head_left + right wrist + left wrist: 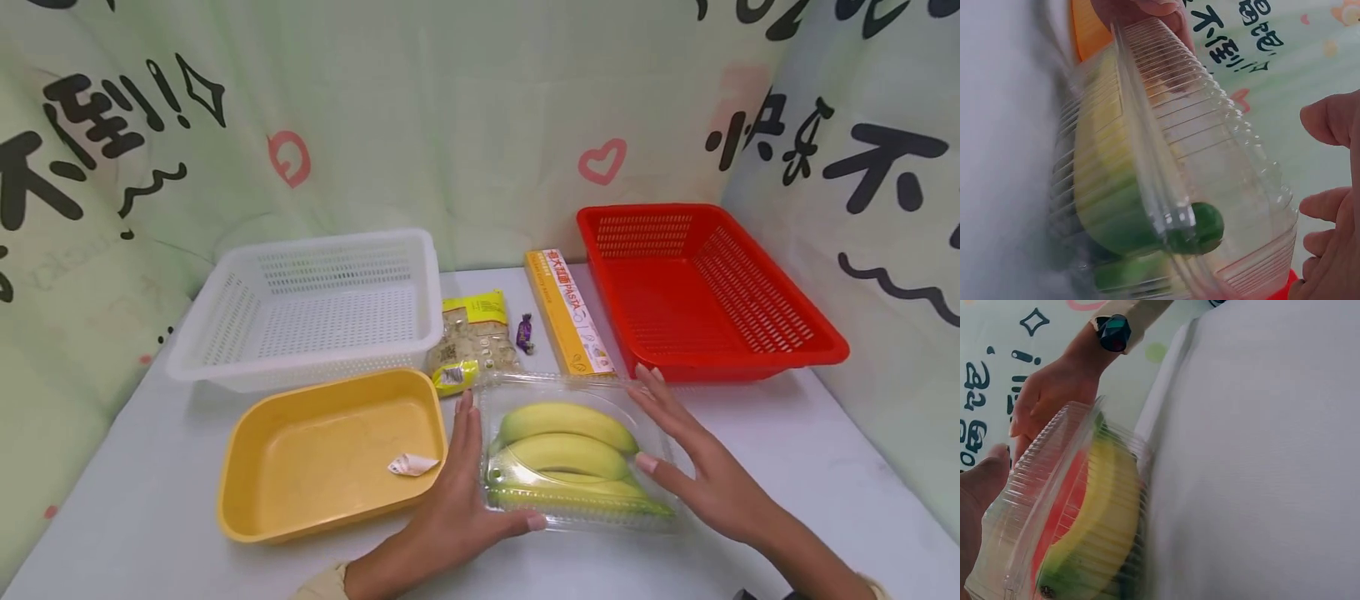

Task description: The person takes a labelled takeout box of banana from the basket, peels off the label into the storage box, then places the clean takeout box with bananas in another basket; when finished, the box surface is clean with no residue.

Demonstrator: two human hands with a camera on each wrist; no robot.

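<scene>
A clear plastic clamshell box (555, 389) sits on the table with several yellow-green bananas (566, 452) inside. My left hand (463, 500) lies along the box's left side, fingers straight and thumb spread at the front edge. On the right side, my right hand (705, 471) is spread with fingers extended close to the lid; contact is hard to tell. In the right wrist view, a rounded green end (1200, 228) shows at the seam between lid and base. The left wrist view shows a banana (1104, 519) through the ribbed wall.
Left of the box stands a yellow tray (330, 508) with a crumpled wrapper (412, 465). Behind are a white basket (300, 367), a yellow-topped bag (476, 333), a purple candy (524, 333) and a pasta box (568, 312). A red basket (742, 360) stands back right.
</scene>
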